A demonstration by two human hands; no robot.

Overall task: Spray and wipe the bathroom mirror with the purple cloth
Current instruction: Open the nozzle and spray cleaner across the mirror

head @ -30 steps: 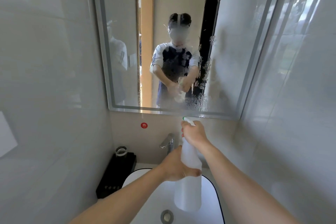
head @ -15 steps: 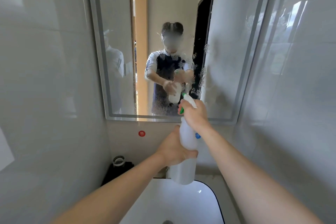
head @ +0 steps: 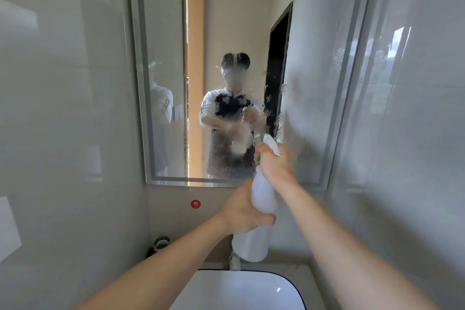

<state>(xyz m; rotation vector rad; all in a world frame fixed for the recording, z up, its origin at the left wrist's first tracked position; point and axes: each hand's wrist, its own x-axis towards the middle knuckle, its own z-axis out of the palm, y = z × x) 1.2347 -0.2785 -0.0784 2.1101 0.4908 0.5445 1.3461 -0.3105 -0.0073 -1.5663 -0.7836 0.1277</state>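
Note:
A white spray bottle [head: 256, 241] with a green-and-white trigger head is held upright in front of the mirror's lower edge. My left hand [head: 242, 211] wraps the bottle's middle. My right hand [head: 275, 166] grips the trigger head, the nozzle pointing at the glass. The framed wall mirror [head: 314, 70] carries a patch of spray droplets in its lower middle and along the dark doorway's reflection. No purple cloth is in view.
A white basin [head: 241, 289] with a dark rim lies below, with the faucet [head: 234, 263] mostly hidden behind the bottle. A dark object with a ring on top [head: 161, 244] stands at the left of the counter. Glossy tiled walls close in left and right.
Both hands have raised the bottle from over the basin up to the mirror's lower edge. The view has tilted upward, and more droplets cover the glass.

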